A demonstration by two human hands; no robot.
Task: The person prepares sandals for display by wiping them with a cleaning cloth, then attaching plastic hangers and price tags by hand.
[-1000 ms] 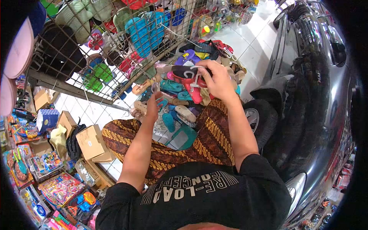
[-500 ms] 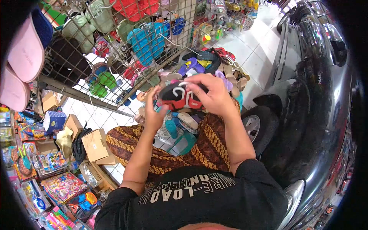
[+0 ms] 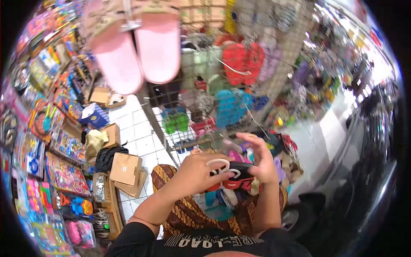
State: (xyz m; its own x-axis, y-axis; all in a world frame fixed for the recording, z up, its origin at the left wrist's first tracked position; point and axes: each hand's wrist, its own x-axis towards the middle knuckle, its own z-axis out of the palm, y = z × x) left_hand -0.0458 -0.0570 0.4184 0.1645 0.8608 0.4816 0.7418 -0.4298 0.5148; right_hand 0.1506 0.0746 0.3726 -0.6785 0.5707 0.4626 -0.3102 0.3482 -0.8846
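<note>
Head view. We see a pair of black-and-red sandals (image 3: 238,179) held between both hands at 6 o'clock, just below the middle of the view and above the person's patterned lap. The left hand (image 3: 198,172) is closed over the pair's 9 o'clock end, its fingers curled beside the hook of a white hanger (image 3: 217,163) that lies on top of the sandals. The right hand (image 3: 262,162) meets the pair at 3 o'clock with its thumb side only, and its fingers are lifted and spread. We judge the step in hand to be the seating of the hanger on the pair. The next move calls for a firm hold by the left hand while the right works the clip. Pink slides (image 3: 136,48) hang at 11 o'clock, a wire rack (image 3: 257,64) fills 1 o'clock, and a cardboard box (image 3: 125,168) sits at 8 o'clock.
</note>
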